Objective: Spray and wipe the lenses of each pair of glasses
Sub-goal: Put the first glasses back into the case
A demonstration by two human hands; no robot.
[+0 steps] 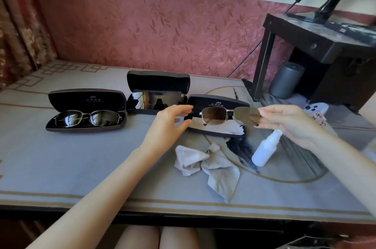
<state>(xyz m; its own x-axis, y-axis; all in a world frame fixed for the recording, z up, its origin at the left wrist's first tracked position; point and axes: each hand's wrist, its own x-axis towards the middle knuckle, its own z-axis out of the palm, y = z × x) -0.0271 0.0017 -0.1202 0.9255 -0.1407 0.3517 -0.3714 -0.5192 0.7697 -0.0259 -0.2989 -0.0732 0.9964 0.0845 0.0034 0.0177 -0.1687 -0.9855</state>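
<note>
While the right hand (pixel 284 120) pinches one end of the brown-tinted metal-framed glasses (pixel 213 115), the left hand (pixel 171 122) hovers spread beside the other

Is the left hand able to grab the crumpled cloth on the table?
Probably yes. The cloth lies uncovered on the table close by the left hand, nothing between them. The right hand pinches the glasses, so the left seems free to leave them.
</note>
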